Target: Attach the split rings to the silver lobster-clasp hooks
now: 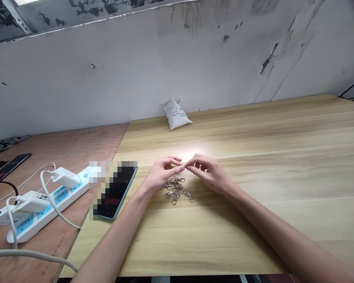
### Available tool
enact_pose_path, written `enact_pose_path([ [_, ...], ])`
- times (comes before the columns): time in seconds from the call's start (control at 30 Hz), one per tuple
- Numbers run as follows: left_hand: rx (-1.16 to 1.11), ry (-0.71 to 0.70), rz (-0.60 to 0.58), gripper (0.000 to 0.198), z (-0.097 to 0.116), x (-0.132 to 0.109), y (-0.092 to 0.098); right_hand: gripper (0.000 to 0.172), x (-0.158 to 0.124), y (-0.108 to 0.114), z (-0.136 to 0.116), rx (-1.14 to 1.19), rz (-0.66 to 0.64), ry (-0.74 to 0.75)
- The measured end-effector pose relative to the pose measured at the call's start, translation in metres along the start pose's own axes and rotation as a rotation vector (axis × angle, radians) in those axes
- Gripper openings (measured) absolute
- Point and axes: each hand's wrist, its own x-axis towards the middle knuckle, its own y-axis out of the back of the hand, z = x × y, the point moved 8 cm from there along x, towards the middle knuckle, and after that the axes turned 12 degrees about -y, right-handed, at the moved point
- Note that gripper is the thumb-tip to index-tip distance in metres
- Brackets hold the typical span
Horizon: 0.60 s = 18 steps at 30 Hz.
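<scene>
My left hand (162,172) and my right hand (208,171) meet fingertip to fingertip over the light wooden table (253,157), pinching one small metal piece (184,166) between them; it is too small to make out clearly. Just below the hands lies a loose pile of several silver metal clasps (177,189) on the tabletop. Both wrists rest low, near the table surface.
A small white bag (176,114) sits by the wall at the back. A phone (116,192) lies at the table's left edge. On the darker table to the left, a white power strip (44,204) holds chargers and cables; more phones (6,167) lie farther left.
</scene>
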Motion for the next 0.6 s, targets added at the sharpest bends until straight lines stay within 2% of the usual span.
enact_pose_path([
  [0.07, 0.034, -0.022, 0.027, 0.021, 0.003, 0.0, 0.004, 0.018, 0.001, 0.002, 0.003, 0.024, 0.008, -0.044],
  [0.13, 0.177, -0.105, 0.024, 0.016, 0.012, 0.001, 0.007, 0.02, 0.001, 0.003, 0.008, 0.088, 0.007, -0.118],
  [0.23, 0.574, -0.362, 0.011, 0.007, 0.035, -0.002, 0.004, 0.022, 0.002, 0.003, 0.015, 0.224, -0.011, -0.242],
  [0.37, 1.058, -0.642, 0.014, 0.008, 0.056, -0.012, -0.014, 0.024, 0.001, -0.001, 0.022, 0.366, -0.011, -0.361],
  [0.5, 1.297, -0.77, 0.06, 0.012, 0.064, -0.019, -0.028, 0.024, 0.002, -0.004, 0.027, 0.453, 0.015, -0.402],
  [0.6, 1.352, -0.781, 0.07, 0.013, 0.065, -0.019, -0.03, 0.024, 0.002, -0.006, 0.03, 0.497, 0.025, -0.419],
])
